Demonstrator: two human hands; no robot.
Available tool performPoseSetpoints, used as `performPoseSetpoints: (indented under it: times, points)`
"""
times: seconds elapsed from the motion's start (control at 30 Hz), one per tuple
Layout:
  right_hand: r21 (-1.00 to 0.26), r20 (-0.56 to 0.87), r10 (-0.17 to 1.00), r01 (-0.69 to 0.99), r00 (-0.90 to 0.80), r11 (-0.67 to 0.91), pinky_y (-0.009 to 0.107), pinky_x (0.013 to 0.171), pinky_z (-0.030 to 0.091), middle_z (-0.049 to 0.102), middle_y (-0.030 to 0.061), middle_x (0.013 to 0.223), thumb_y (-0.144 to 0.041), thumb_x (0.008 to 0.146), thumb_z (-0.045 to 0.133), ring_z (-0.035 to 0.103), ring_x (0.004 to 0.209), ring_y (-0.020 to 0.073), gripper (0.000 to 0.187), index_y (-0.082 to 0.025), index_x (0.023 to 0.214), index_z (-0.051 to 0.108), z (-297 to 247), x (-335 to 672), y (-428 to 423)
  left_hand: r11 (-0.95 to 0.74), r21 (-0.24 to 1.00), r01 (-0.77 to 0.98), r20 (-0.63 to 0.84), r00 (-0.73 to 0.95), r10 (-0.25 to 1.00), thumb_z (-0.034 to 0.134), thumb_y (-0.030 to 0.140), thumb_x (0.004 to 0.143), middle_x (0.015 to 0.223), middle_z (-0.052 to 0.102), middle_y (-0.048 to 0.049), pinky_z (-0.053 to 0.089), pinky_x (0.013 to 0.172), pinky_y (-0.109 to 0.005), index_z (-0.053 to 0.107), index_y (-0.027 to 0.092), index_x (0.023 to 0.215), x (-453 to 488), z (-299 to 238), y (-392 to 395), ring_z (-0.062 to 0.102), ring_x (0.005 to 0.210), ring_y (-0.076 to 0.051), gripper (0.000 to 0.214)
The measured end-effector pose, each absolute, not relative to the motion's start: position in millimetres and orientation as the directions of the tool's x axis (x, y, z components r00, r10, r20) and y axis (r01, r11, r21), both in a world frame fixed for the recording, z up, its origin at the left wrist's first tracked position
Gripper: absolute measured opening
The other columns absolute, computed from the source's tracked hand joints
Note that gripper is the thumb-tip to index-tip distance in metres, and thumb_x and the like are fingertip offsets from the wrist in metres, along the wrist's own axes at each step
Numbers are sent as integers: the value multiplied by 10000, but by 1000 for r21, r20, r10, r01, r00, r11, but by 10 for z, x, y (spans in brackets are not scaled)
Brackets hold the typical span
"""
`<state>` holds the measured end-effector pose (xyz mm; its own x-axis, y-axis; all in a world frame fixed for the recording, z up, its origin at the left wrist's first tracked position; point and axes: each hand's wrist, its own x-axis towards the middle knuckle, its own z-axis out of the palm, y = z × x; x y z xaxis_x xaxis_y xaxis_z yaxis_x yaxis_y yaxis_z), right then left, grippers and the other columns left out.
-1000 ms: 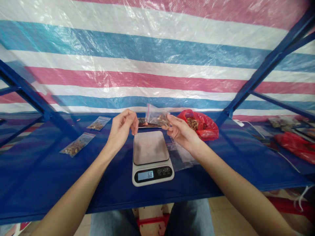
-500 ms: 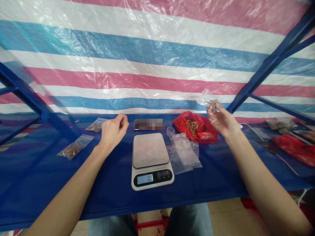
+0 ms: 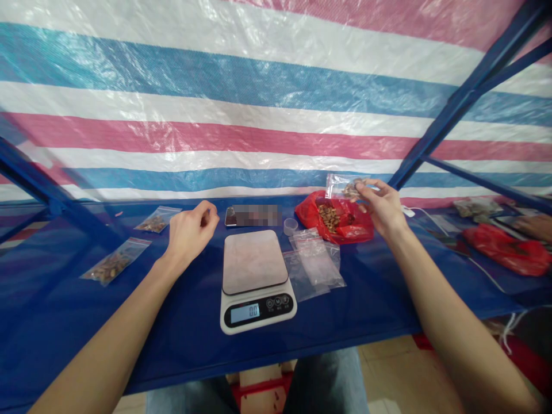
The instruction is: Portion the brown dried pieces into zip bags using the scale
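Observation:
My right hand (image 3: 382, 207) pinches a small clear zip bag (image 3: 345, 187) with brownish pieces in it. It is held up over a red plastic bag (image 3: 362, 230), which lies open with a heap of small brown pieces (image 3: 329, 218) inside. My left hand (image 3: 192, 230) is curled into a loose fist above the table, with nothing visible in it. Beside it lie two filled zip bags, one farther back (image 3: 157, 219) and one nearer (image 3: 116, 261). Between my hands stands a white kitchen scale (image 3: 255, 264), its platform bare and its display reading 0.0.
Flat zip bags (image 3: 317, 259) overlap right of the scale. Behind it are a phone (image 3: 252, 215) and a small clear cup (image 3: 290, 226). At far right, another person's hand (image 3: 535, 226) is near a second red bag (image 3: 506, 250). Blue frame bars (image 3: 448, 121) flank the table.
My right hand has turned the small zip bag, which now stretches out leftward over the red bag. My left hand stays curled in much the same place. The view has shifted slightly right.

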<state>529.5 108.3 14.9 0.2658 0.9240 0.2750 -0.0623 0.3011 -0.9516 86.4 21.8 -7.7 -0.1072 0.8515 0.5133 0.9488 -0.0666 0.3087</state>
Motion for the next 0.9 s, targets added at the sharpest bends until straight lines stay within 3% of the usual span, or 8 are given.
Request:
performPoseSetpoints:
  times: [0.1, 0.27, 0.5, 0.63, 0.9]
  points:
    - [-929, 370, 892, 82, 258, 362, 242, 386, 401, 788, 41, 830, -443, 608, 972, 675, 582, 175, 410, -247, 855, 710, 147, 5325, 1101, -74, 305, 950, 517, -99, 850, 499, 341, 941, 688, 712, -12, 385, 660, -273, 717, 210, 939, 862, -79, 220, 689, 659, -192, 254]
    - [-786, 579, 799, 370, 159, 496, 340, 652, 599, 788, 46, 910, -478, 721, 903, 734, 742, 222, 340, -248, 900, 730, 142, 5358, 1102, -76, 294, 953, 520, -92, 849, 495, 340, 936, 660, 693, -8, 371, 648, -274, 713, 210, 932, 864, -79, 226, 677, 644, -192, 254]
    - [-573, 656, 753, 616, -51, 541, 394, 800, 583, 774, 80, 947, -573, 948, 671, 721, 819, 241, 374, -221, 1021, 777, 119, 5262, 1020, -71, 294, 953, 518, -97, 850, 494, 333, 934, 630, 663, -1, 365, 640, -272, 708, 209, 913, 884, -52, 210, 658, 621, -187, 248]
    - [-488, 720, 690, 655, -73, 578, 408, 859, 546, 765, 87, 968, -575, 1000, 595, 696, 892, 253, 406, -227, 1006, 803, 106, 5179, 1012, -65, 292, 954, 514, -100, 852, 494, 333, 936, 635, 668, -3, 361, 636, -274, 711, 210, 917, 888, -45, 209, 663, 628, -190, 250]
    - [-576, 760, 639, 575, 116, 581, 383, 806, 525, 694, 26, 753, -527, 908, 728, 628, 746, 210, 320, -226, 807, 762, 109, 5009, 1070, -68, 297, 953, 522, -102, 847, 501, 332, 934, 641, 683, -5, 372, 645, -277, 716, 212, 923, 870, -65, 215, 677, 640, -195, 247]
